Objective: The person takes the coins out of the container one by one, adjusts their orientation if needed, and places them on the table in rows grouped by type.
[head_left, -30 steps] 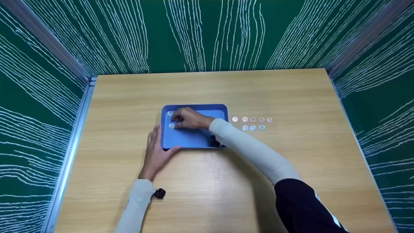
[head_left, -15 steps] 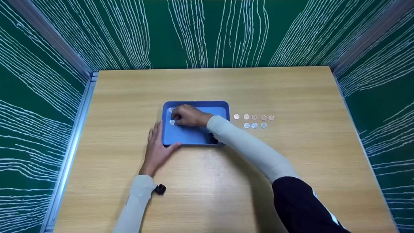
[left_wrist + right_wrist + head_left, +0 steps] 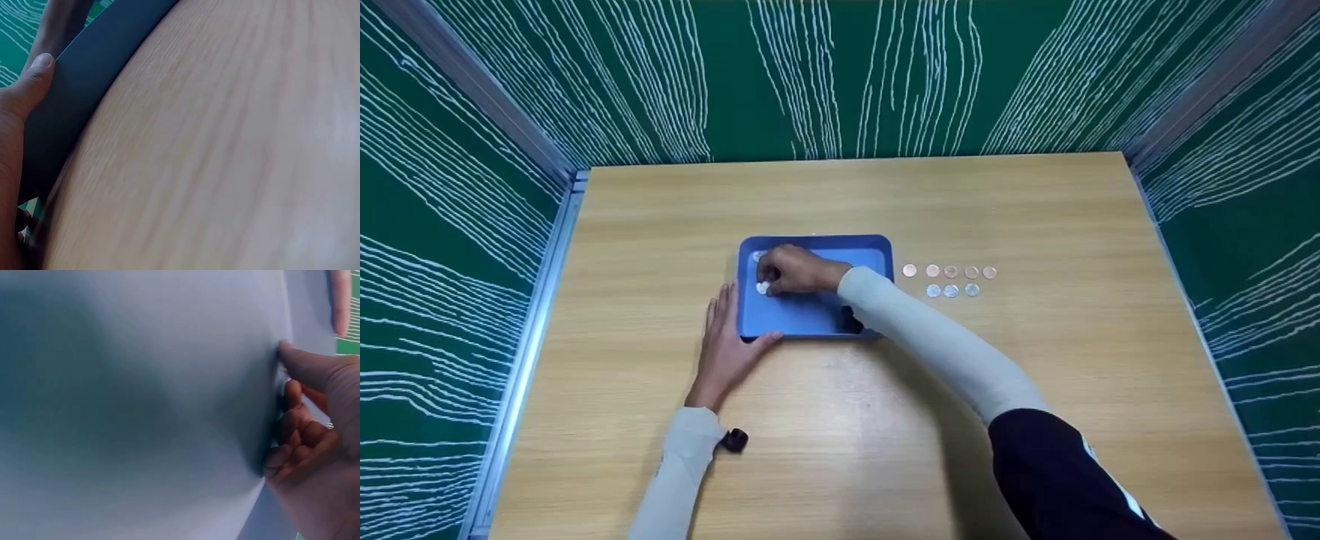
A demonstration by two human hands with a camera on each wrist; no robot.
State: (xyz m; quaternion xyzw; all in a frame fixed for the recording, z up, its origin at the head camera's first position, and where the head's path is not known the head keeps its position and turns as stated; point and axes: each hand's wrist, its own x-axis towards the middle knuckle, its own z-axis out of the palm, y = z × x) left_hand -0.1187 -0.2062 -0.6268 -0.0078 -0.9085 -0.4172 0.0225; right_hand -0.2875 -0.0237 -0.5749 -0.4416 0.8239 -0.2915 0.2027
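Observation:
A shallow blue tray [image 3: 810, 322] lies on the wooden table. Over its left part, my right hand [image 3: 799, 270] reaches in with curled fingers, thumb and fingertip pinching a silvery coin [image 3: 763, 288] close to the tray floor. Another coin [image 3: 757, 256] lies in the far left corner, partly covered by the hand. My left hand [image 3: 722, 345] is spread around the tray's near left corner, fingers straight along the left side. In the left wrist view its thumb [image 3: 38, 79] rests against the tray's outer wall. The right wrist view shows the curled fingers [image 3: 301, 433] low over the tray.
Right of the tray lie two rows of coins: several copper-coloured ones [image 3: 951, 271] behind and three silvery ones [image 3: 952, 291] in front. A dark wrist camera [image 3: 851, 320] overlaps the tray's near right corner. Green walls with white lines [image 3: 840, 82] surround the table [image 3: 840, 202].
The coin at the right fingertips has shifted slightly toward the near right. The left hand stays at the tray corner. The whole head view has shifted a little.

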